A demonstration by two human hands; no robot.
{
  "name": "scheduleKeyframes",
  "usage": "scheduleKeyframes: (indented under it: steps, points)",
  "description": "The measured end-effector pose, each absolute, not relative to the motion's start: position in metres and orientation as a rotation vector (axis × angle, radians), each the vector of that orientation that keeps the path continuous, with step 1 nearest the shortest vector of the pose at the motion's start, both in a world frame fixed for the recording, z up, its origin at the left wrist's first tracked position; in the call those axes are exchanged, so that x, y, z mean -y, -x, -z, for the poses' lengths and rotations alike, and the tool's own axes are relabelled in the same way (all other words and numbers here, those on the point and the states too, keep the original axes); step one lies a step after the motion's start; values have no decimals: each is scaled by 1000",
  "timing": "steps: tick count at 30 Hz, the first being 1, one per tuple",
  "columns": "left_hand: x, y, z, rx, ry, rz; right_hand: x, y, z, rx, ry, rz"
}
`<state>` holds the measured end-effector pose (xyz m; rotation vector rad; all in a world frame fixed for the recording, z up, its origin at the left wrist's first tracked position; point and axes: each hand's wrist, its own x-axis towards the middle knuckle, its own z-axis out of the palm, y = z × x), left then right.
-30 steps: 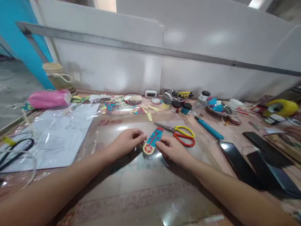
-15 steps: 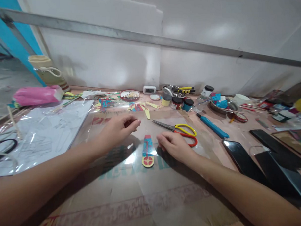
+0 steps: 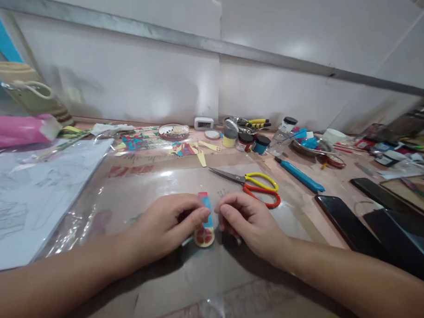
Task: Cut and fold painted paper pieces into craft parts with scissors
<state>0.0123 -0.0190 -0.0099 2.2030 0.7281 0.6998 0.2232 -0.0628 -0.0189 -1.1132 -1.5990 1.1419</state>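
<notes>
A painted cutout, red at the top, blue in the middle and round yellow and red at the bottom, lies on the plastic-covered table between my hands. My left hand is at its left edge, fingers curled, with fingertips over part of it; whether they grip it is hidden. Just to the right, my right hand hovers with curled fingers and a gap between thumb and forefinger, holding nothing visible. Scissors with yellow and red handles lie beyond my right hand.
Paper with pencil drawings lies at the left. Small painted cutouts, paint jars and a white clock stand or lie at the back. A blue cutter and a black phone are at the right.
My left hand has come down and nearer, to the cutout's left edge. My right hand has also moved slightly nearer and its fingers have parted. The view has shifted a little.
</notes>
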Motion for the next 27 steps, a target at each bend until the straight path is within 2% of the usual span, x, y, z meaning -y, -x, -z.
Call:
scheduleKeyframes:
  steps: [9,15,18,27]
  points:
    - [22,-15,10,-938,-1794,-838,67,-225,15,1745,1082,-1049]
    - [29,-16,5,-800,-1965,-739,67,-225,12,1852,1037,-983]
    - [28,-16,4,-772,-1977,-780,67,-225,11,1899,1025,-920]
    - [29,-10,14,-731,-2197,-1001,70,-224,15,1843,1016,-1042]
